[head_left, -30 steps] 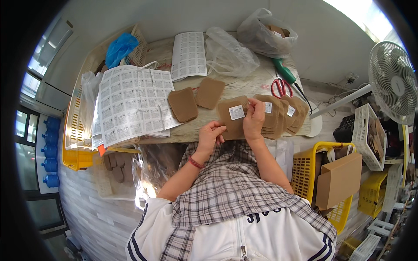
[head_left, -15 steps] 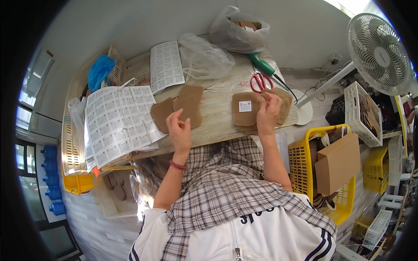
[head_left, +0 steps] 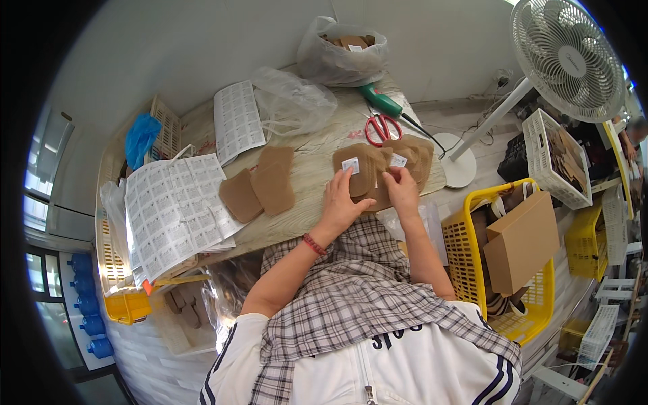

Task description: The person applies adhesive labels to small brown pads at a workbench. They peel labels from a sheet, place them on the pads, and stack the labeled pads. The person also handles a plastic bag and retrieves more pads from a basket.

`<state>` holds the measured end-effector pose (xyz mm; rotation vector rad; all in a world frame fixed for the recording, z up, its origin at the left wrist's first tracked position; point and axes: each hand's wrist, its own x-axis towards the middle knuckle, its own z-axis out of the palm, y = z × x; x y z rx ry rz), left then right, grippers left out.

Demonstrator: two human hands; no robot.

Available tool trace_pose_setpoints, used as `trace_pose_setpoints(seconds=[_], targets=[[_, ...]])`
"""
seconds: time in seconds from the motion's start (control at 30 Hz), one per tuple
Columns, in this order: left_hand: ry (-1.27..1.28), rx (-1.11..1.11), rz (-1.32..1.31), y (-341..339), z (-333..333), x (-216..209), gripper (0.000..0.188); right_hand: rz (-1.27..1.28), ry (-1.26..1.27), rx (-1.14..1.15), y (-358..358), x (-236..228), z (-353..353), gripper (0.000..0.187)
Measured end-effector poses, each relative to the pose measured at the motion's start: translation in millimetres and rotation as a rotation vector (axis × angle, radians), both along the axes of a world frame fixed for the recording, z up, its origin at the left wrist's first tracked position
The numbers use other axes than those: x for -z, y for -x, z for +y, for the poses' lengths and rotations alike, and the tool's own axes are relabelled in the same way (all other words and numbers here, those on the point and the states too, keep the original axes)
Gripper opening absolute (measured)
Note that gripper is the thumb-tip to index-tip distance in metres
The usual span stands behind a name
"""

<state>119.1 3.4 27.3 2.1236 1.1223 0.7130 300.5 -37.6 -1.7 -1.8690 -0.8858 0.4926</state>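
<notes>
My left hand [head_left: 342, 204] reaches over the right-hand pile, its thumb spread and its fingertips on a brown pad [head_left: 362, 183] with rounded corners. A small white label [head_left: 350, 165] lies on that pad, just at the fingertips. Beside it, my right hand [head_left: 403, 194] pinches the edge of another brown pad [head_left: 382, 160]; the pinched edge is partly hidden by the fingers. A second white label [head_left: 398, 160] shows just above this hand. More brown pads [head_left: 420, 156] lie overlapping to the right. Several loose brown pads [head_left: 273, 181] rest further left on the table.
Printed label sheets [head_left: 172, 206] cover the table's left side. Behind the pads are red-handled scissors [head_left: 383, 128], a green tool with a cord [head_left: 381, 101] and plastic bags [head_left: 343, 64]. A yellow basket [head_left: 459, 250] with a cardboard box and a standing fan [head_left: 567, 61] are on the right.
My left hand has moved right, from beside the loose pads to the right-hand pile. Two labels now show on that pile instead of one. The view has shifted slightly.
</notes>
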Motion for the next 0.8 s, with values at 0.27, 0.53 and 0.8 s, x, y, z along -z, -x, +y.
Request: trace_pose_setpoints(seconds=[0.27, 0.53, 0.8], targets=[[-0.19, -0.021, 0.265, 2, 2, 5, 0.108, -0.481, -0.03, 0.277, -32, -7, -5, 0.051], [-0.274, -0.057, 0.16, -12, 19, 27, 0.098, -0.595, 0.116, 0.262, -52, 3, 4, 0.073], [-0.326, -0.064, 0.084, -36, 32, 33, 0.096, -0.392, 0.048, 0.145, -80, 8, 31, 0.065]])
